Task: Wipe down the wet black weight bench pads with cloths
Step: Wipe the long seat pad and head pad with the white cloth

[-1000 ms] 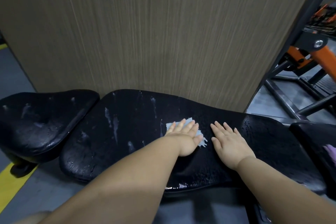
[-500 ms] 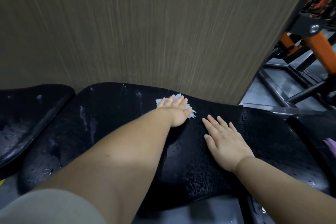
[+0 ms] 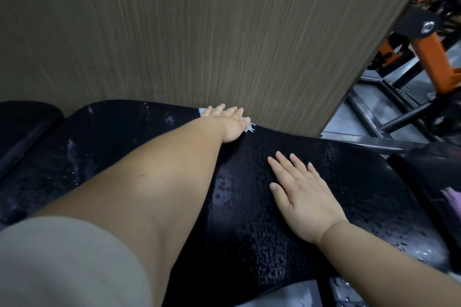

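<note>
your left hand (image 3: pixel 230 124) lies flat on the white cloth (image 3: pixel 250 128) at the far edge of the black bench pad (image 3: pixel 249 219), right where the pad meets the wood-grain panel (image 3: pixel 199 32). its fingers (image 3: pixel 234 110) are straight and close together, pressing the cloth down. the cloth sits under palm and fingers, with only frayed bits showing on either side of the hand. your right hand (image 3: pixel 301 197) rests palm-down near the middle of the same pad, fingers straight and slightly spread, holding nothing, well apart from the cloth. water beads cover the pad around that hand. a second black pad (image 3: pixel 25 119) lies past the left end.
</note>
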Motion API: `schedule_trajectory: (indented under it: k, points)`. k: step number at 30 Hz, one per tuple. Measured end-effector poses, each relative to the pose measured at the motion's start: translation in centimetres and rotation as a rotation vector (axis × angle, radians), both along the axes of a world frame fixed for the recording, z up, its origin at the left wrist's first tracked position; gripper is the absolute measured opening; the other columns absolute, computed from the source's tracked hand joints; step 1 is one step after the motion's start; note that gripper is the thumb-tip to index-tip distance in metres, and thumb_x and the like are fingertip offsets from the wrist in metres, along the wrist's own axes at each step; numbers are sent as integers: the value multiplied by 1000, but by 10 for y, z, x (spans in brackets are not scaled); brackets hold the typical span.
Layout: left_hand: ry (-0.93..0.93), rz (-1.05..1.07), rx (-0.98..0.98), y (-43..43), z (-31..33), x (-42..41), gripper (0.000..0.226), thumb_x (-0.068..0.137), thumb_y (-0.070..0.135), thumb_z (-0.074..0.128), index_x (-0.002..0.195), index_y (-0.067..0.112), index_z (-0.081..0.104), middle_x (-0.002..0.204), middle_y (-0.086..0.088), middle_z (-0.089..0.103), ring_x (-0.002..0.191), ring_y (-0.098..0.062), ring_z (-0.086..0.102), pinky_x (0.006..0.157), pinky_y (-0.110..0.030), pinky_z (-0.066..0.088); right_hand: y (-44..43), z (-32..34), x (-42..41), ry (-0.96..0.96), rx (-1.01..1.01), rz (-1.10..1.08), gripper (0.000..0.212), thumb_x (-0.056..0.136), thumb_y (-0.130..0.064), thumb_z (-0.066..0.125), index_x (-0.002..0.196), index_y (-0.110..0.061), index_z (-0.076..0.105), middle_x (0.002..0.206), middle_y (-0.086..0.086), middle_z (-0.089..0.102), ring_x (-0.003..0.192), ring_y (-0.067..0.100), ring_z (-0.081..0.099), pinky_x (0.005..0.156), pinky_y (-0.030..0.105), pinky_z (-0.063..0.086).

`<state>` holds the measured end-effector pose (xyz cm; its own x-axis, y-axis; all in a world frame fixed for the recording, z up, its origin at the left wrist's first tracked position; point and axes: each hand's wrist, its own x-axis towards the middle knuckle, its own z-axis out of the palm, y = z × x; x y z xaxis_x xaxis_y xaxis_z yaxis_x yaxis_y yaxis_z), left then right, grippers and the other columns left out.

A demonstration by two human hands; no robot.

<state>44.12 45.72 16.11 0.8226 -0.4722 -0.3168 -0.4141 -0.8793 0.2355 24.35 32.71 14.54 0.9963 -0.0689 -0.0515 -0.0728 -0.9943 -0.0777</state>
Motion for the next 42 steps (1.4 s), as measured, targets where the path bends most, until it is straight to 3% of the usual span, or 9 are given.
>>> schedule_trajectory:
  k: [11, 21, 27, 42]
  points:
    - [-19, 6, 9, -3, -4, 12, 58, 102, 51, 6, 156, 30, 2, 164, 9, -2, 150, -16, -5, 120, -40, -7, -1, -2, 3, 5, 8, -6, 80, 77, -58, -13, 152, -36, 1, 159, -17, -5, 147, 8, -9, 118, 31, -10]
    - [-38, -41, 19, 13, -1, -31, 60, 103, 48, 9, 156, 23, -3, 163, 9, -9, 149, -15, -15, 120, -39, -9, -1, -3, 5, 0, 4, -23, 83, 74, -58, -14, 152, -36, 3, 160, -15, -1, 147, 8, -6, 119, 32, -7]
    - [-14, -93, 8, 28, 0, -77, 62, 102, 51, 9, 156, 24, -5, 162, 10, -14, 148, -14, -19, 120, -39, -11, 0, 0, 4, 7, 16, -39, 54, 100, -47, 14, 153, -35, 5, 160, -14, 0, 147, 9, -5, 120, 34, -4]
    - [31, -174, 14, 65, 5, -185, 63, 102, 53, 10, 155, 25, -9, 161, 12, -19, 146, -11, -24, 119, -37, -15, 4, 3, -3, -1, 56, -92, 53, 101, -44, 19, 153, -32, 13, 160, -12, 7, 147, 9, 0, 120, 32, 0]
